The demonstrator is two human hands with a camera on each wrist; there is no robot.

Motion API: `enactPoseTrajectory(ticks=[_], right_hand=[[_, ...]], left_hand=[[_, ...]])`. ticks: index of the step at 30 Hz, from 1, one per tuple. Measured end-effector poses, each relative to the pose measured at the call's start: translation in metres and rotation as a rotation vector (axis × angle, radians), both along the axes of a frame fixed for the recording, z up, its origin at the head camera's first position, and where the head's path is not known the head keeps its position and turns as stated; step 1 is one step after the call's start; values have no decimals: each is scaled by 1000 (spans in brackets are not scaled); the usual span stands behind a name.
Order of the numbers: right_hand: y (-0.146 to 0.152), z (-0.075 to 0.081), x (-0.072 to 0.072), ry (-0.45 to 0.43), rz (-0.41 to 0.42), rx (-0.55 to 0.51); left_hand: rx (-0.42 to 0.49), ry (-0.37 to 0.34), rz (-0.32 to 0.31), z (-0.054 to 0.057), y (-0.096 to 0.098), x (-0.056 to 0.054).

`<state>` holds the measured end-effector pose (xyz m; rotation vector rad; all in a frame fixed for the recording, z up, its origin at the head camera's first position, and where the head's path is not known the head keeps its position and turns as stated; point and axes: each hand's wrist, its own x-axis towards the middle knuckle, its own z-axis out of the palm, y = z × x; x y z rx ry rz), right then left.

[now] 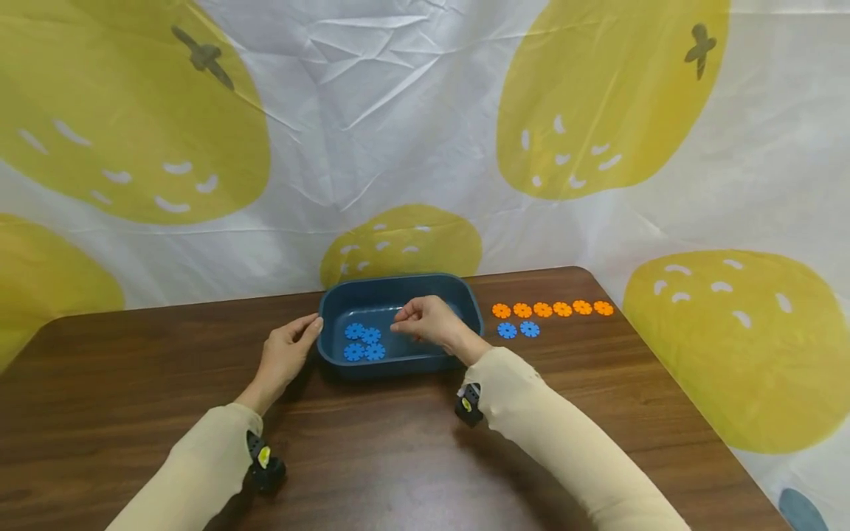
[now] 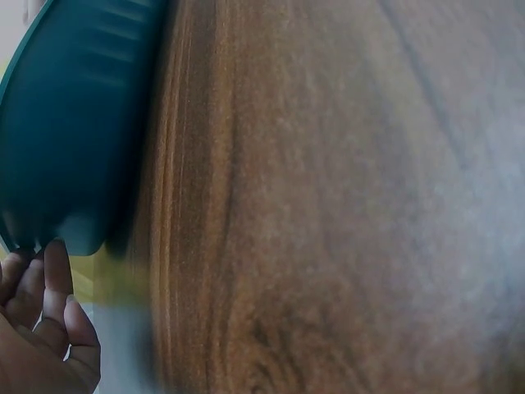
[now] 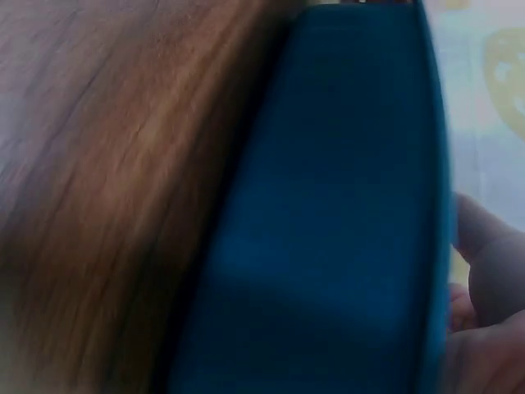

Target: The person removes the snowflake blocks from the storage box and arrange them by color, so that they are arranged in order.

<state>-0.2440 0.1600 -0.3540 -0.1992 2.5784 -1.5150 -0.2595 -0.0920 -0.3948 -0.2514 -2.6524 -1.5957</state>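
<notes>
A dark blue rectangular tub (image 1: 398, 366) stands near the table's back edge, with several blue flower-shaped discs (image 1: 364, 343) lying in its left half. At the tub's left end my left hand (image 1: 282, 358) grips the rim with its fingertips; the left wrist view shows these fingers (image 2: 56, 275) against the tub's end wall. Over the inside of the tub hovers my right hand (image 1: 432, 322), to the right of the discs, its fingers loosely bent and nothing visible between them. The tub's side wall (image 3: 320, 205) hides part of that hand in the right wrist view.
On the brown wooden table (image 1: 398, 442), right of the tub, several orange flower-shaped discs (image 1: 542, 310) form a row. Two blue discs (image 1: 518, 330) lie in front of its left end. A white curtain (image 1: 398, 125) with yellow fruit prints hangs behind the table.
</notes>
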Motion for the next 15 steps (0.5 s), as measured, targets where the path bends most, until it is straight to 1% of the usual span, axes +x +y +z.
enactPoseTrajectory(ticks=[5,9,15], right_hand=[[-15,-9,-10,-44,80,55],[-21,-12,-15,-35,119,156],[-27,-14,-19,-17,154,285]], left_hand=[[0,-21,-8,1,0,-1],[1,-19,-8,1,0,-1],[5,-20,-2,0,-1,-3]])
